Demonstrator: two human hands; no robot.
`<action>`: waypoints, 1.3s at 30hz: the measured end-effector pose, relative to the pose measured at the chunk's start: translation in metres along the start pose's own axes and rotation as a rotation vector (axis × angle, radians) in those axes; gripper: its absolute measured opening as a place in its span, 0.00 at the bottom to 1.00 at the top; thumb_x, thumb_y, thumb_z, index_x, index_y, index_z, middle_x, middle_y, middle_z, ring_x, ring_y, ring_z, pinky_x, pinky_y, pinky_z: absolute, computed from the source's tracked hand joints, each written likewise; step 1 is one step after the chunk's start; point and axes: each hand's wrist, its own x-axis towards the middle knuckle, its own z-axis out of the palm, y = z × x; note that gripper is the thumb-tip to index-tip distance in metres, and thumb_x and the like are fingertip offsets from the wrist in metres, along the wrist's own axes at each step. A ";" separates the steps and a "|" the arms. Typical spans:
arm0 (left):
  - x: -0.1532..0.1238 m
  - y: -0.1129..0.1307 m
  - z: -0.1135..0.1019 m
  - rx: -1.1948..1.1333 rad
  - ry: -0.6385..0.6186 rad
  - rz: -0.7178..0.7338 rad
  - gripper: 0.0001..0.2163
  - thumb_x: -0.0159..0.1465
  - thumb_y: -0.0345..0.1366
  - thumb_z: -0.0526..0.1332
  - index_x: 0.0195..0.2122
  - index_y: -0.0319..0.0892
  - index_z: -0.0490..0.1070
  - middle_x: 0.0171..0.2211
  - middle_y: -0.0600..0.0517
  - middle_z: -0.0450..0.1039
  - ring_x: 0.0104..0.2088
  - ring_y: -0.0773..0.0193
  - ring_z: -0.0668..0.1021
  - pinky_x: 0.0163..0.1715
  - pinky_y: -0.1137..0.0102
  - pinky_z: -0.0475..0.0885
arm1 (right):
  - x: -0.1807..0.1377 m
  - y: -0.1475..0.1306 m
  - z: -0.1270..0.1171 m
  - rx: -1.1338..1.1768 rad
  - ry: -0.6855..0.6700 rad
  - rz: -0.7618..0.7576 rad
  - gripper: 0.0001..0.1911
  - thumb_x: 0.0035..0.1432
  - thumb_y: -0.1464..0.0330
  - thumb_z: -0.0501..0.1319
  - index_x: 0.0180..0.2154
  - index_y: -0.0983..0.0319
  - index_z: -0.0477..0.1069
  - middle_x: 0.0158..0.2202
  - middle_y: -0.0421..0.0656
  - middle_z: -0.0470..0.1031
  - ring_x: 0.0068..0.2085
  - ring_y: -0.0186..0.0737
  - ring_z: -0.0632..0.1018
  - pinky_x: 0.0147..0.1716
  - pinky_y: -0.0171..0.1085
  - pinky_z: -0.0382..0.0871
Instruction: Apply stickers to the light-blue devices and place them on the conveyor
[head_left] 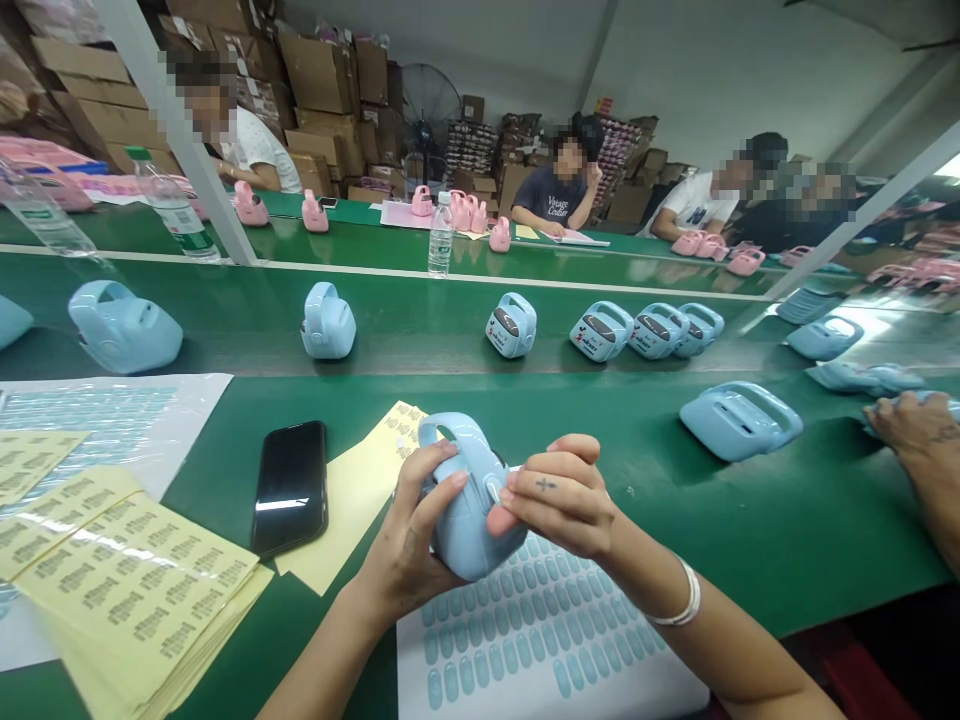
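Note:
A light-blue plastic device (471,510) with a handle loop is cupped in my left hand (409,545), fingers wrapped round its left side. My right hand (559,492) is closed in a pinch, its thumb and fingertips pressed against the device's right face; whether a small sticker is under them I cannot tell. Beneath both hands lies a white sheet of pale-blue oval stickers (540,625) at the near table edge.
A black phone (290,486) lies left of my hands, beside yellow label sheets (124,585). More blue devices (328,322) stand on the green belt (420,345), one (739,420) at right near a co-worker's hand (919,430). Water bottles and seated people are beyond.

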 end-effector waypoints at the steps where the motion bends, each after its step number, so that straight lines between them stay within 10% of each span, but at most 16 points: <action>1: 0.000 0.000 -0.001 0.002 -0.002 0.004 0.37 0.51 0.34 0.66 0.59 0.40 0.49 0.51 0.34 0.58 0.53 0.47 0.66 0.46 0.52 0.69 | -0.001 0.000 0.001 0.007 0.004 0.003 0.12 0.59 0.68 0.60 0.23 0.61 0.69 0.21 0.33 0.72 0.24 0.26 0.72 0.25 0.33 0.61; 9: 0.000 -0.004 -0.005 0.071 -0.021 0.017 0.37 0.52 0.34 0.65 0.60 0.42 0.47 0.52 0.34 0.57 0.53 0.47 0.66 0.47 0.50 0.67 | -0.002 -0.002 0.006 0.308 -0.125 0.307 0.16 0.60 0.60 0.57 0.25 0.62 0.65 0.28 0.40 0.71 0.33 0.34 0.70 0.33 0.38 0.65; 14: 0.000 -0.005 -0.006 0.102 -0.006 0.040 0.36 0.53 0.32 0.65 0.60 0.42 0.47 0.52 0.34 0.57 0.55 0.47 0.64 0.49 0.48 0.66 | 0.002 0.001 0.003 0.694 -0.360 0.757 0.19 0.48 0.52 0.64 0.32 0.60 0.64 0.42 0.45 0.65 0.45 0.39 0.69 0.42 0.40 0.66; 18: -0.003 -0.006 -0.005 0.105 -0.046 0.074 0.36 0.52 0.30 0.65 0.60 0.42 0.47 0.53 0.34 0.57 0.56 0.46 0.63 0.51 0.46 0.63 | 0.003 0.011 0.003 1.072 -0.662 1.090 0.44 0.39 0.50 0.68 0.54 0.58 0.53 0.58 0.50 0.53 0.58 0.45 0.60 0.52 0.44 0.60; 23: -0.008 -0.009 -0.002 -0.059 0.004 -0.046 0.39 0.49 0.36 0.68 0.60 0.46 0.50 0.54 0.37 0.58 0.55 0.45 0.65 0.51 0.46 0.62 | -0.005 0.017 0.008 1.363 -0.883 1.089 0.66 0.32 0.49 0.70 0.63 0.56 0.31 0.65 0.51 0.36 0.64 0.50 0.46 0.60 0.48 0.44; 29: -0.002 -0.017 -0.013 -0.759 0.537 -0.793 0.38 0.41 0.48 0.69 0.55 0.53 0.58 0.51 0.47 0.65 0.49 0.50 0.71 0.44 0.56 0.71 | -0.024 0.026 0.050 1.098 -0.576 1.048 0.39 0.55 0.42 0.45 0.59 0.60 0.49 0.57 0.52 0.58 0.57 0.43 0.63 0.53 0.44 0.59; 33: 0.010 -0.028 -0.033 -0.978 0.854 -1.022 0.28 0.45 0.53 0.65 0.47 0.51 0.68 0.49 0.51 0.69 0.52 0.49 0.68 0.48 0.54 0.68 | -0.029 0.038 0.090 0.575 -0.825 0.960 0.15 0.61 0.64 0.54 0.48 0.64 0.66 0.45 0.48 0.69 0.44 0.40 0.72 0.45 0.40 0.64; 39: 0.006 -0.050 -0.044 -0.979 1.016 -1.302 0.25 0.52 0.57 0.55 0.50 0.55 0.64 0.55 0.51 0.63 0.60 0.47 0.59 0.53 0.40 0.52 | -0.031 0.034 0.134 0.563 -1.036 0.859 0.08 0.55 0.73 0.59 0.37 0.63 0.74 0.42 0.47 0.68 0.41 0.42 0.71 0.38 0.37 0.63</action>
